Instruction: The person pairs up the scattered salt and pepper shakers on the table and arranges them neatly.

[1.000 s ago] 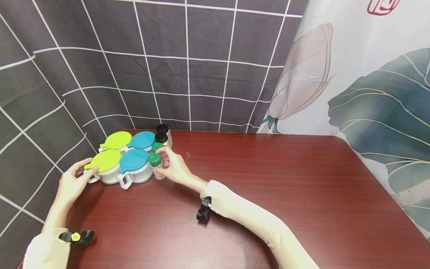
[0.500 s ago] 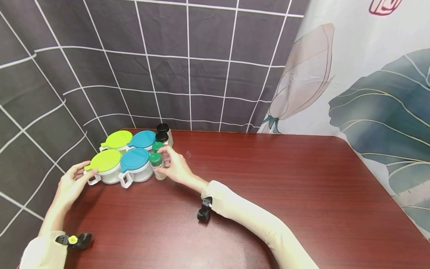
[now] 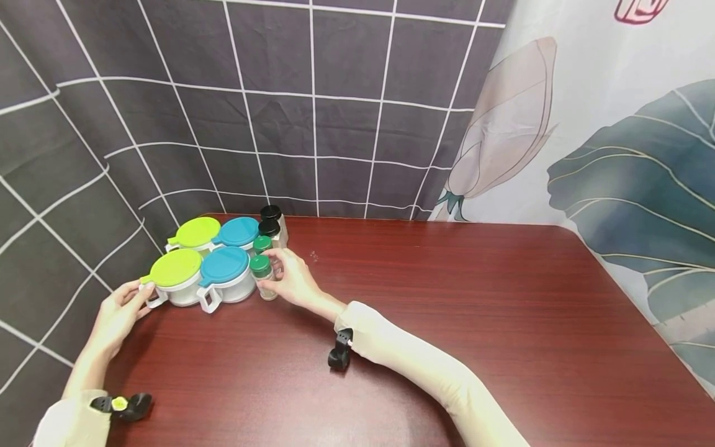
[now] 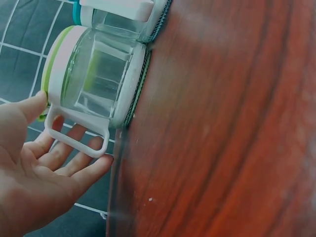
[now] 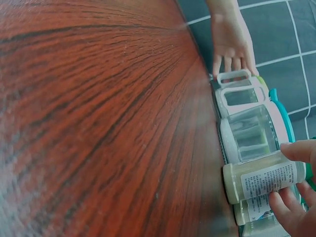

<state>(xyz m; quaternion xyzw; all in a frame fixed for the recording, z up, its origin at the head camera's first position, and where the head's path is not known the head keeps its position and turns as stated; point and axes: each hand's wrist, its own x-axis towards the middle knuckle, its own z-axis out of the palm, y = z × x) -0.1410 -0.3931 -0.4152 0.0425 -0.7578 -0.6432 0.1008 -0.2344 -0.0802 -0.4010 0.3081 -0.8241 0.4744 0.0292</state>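
At the table's left, my left hand [image 3: 116,315] is beside the front lime-lidded jar [image 3: 175,268]. Its thumb touches the lid's edge at the tab, and its loosely bent fingers lie behind the white handle [image 4: 74,138]. My right hand [image 3: 297,284] holds a small green-capped spice jar [image 5: 264,177] between thumb and fingers; it stands upright against the front blue-lidded jar [image 3: 225,266]. Behind it is a second green-capped spice jar [image 3: 262,243], partly hidden by the hand. The jar bodies are clear, with white collars and handles.
Another lime-lidded jar [image 3: 197,232] and another blue-lidded jar [image 3: 238,231] form the back row. Two black-capped shakers [image 3: 270,220] stand to their right. A dark gridded curtain [image 3: 346,124] borders the reddish-brown table [image 3: 447,298] at the back and left.
My left hand has drawn back to the left: its thumb moved from the top of the lime lid to its edge. The right hand keeps its hold on the spice jar, barely shifting.
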